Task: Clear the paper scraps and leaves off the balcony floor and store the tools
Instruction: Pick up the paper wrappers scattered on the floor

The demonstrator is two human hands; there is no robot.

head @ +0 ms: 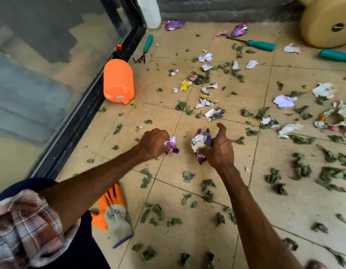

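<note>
Above the beige tiled balcony floor (203, 226), the left hand (153, 143) clenches a small purple foil scrap (172, 146); the right hand (219, 149) grasps a larger crumpled purple-and-silver wrapper (200, 141). Dry green leaves (302, 167) litter the tiles.

The right edge cuts off a teal tool handle (336, 56); the left forearm (90, 183) hides part of an orange glove (108, 200).

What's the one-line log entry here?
left hand grips purple scrap | right hand grips crumpled wrapper | leaves, loose scraps litter floor

Bare tile (187, 158) between hands — leaves (188, 176) nearer.
</note>
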